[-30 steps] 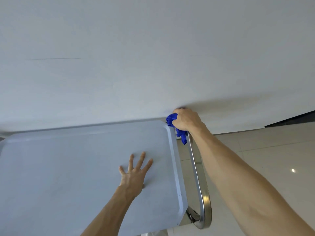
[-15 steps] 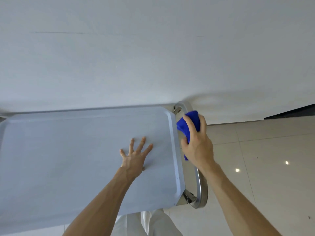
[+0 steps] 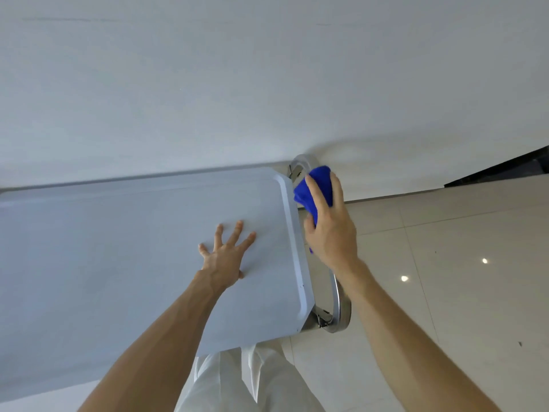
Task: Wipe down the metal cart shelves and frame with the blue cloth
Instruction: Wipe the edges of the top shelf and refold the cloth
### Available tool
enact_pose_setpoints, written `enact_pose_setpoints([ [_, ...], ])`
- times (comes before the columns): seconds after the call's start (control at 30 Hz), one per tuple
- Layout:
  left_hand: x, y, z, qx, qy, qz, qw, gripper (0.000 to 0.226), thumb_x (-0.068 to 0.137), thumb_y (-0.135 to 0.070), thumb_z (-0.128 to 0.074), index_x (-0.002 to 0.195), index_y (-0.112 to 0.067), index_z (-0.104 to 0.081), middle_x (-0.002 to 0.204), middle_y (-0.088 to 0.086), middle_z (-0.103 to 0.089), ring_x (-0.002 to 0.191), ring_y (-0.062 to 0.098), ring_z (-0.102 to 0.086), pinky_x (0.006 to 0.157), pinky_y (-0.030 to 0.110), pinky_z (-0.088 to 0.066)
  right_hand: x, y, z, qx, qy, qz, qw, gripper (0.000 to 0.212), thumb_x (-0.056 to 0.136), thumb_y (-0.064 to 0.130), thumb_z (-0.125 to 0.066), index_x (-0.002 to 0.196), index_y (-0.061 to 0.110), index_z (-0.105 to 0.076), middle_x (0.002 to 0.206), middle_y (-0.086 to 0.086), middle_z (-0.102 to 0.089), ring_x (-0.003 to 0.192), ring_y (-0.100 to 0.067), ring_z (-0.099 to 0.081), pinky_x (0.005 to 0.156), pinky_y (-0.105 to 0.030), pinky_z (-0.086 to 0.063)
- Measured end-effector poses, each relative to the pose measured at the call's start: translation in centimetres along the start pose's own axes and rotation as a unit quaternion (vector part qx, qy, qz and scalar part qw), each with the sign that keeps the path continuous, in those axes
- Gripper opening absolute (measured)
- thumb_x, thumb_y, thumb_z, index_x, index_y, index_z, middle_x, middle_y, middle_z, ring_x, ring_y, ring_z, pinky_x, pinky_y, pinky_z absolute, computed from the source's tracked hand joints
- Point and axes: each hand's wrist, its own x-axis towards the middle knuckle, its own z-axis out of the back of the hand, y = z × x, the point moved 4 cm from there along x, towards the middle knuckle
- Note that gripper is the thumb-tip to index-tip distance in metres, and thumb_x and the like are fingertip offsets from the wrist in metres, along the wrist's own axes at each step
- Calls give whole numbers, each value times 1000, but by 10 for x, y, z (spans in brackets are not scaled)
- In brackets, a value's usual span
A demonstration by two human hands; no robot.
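Right hand (image 3: 329,233) grips blue cloth (image 3: 316,188), fingers curled round it, on the cart's chrome handle (image 3: 338,295) near its far bend. Left hand (image 3: 227,257) flat, fingers spread, bracing top shelf (image 3: 118,248). Frame wipe underway; lower shelves unseen, likely pending.

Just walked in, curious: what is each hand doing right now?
Left hand: open, fingers spread flat on the shelf.
Right hand: grips the cloth against the handle.
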Motion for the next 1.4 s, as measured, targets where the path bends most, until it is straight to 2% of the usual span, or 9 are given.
enact_pose_setpoints([
  [0.13, -1, -1, 1, 9, 6, -3, 1000, 100, 91, -28, -70, 156, -42, 5, 162, -7, 27, 149, 37, 21, 110, 74, -18, -79, -13, 1, -6, -18, -37, 999, 82, 89, 12, -60, 156, 41, -23, 167, -4, -14, 108, -30, -61, 70, -38, -60],
  [0.3, -3, -1, 12, -4, 28, -10, 1000, 88, 95, -35, -62, 157, -42, 0, 163, -10, 24, 150, 34, 18, 113, 69, -21, -152, -17, 6, 50, -25, -47, 997, 74, 93, 6, -65, 155, 28, -31, 166, -7, -17, 135, -28, -50, 87, -41, -61],
  [0.5, -25, -3, 48, -176, -49, -89, 979, 47, 100, -37, -55, 144, -23, -48, 154, 3, -39, 139, 23, -40, 114, 38, -32, -191, -1, 29, 121, -56, -106, 985, 62, 92, -8, -61, 145, 22, -50, 160, -1, -30, 129, -26, -57, 92, -38, -59],
  [0.7, -86, -18, 36, -434, -35, -155, 887, 20, 97, -34, -60, 116, -40, -64, 119, -12, -66, 101, 9, -68, 88, 29, -55, -200, 23, 70, 339, -121, -176, 916, 60, 97, -7, -53, 132, 41, -58, 144, 19, -52, 128, -7, -54, 98, -32, -52],
  [0.8, -121, -26, 26, -492, -19, -180, 852, 23, 98, -36, -58, 120, -45, -59, 123, -14, -64, 99, 5, -69, 86, 27, -57, -194, 43, 83, 462, -61, -184, 865, 55, 100, 4, -55, 128, 51, -60, 130, 26, -60, 117, -4, -60, 95, -35, -56],
  [0.97, -173, -19, 16, -613, 13, -215, 760, 40, 99, -49, -53, 133, -29, -57, 127, -2, -67, 116, 18, -65, 97, 42, -54, -188, 82, 74, 645, 90, -132, 747, 45, 94, 14, -62, 135, 32, -59, 132, 0, -64, 118, -27, -65, 88, -38, -57],
  [1.17, -234, 26, -4, -649, -150, -153, 730, 41, 87, -39, -69, 118, -13, -64, 112, 7, -73, 105, 26, -69, 88, 36, -55, -207, 101, 34, 727, 207, -150, 638, 53, 91, 27, -66, 142, 28, -52, 139, -10, -60, 126, -33, -59, 93, -46, -54],
  [1.3, -278, 46, -30, -635, -250, -95, 725, 23, 82, -28, -63, 103, -19, -64, 101, 2, -72, 91, 22, -70, 81, 36, -56, -224, 126, 2, 697, 267, -134, 652, 61, 91, 48, -67, 142, 18, -50, 143, -16, -56, 131, -39, -54, 107, -62, -43],
  [1.4, -313, 62, -48, -613, -303, -64, 727, 15, 81, -28, -60, 95, -28, -62, 91, -4, -69, 78, 15, -65, 70, 30, -54, -231, 158, -17, 645, 300, -139, 689, 79, 76, 59, -78, 135, 12, -55, 132, -20, -63, 121, -40, -61, 101, -61, -49],
])
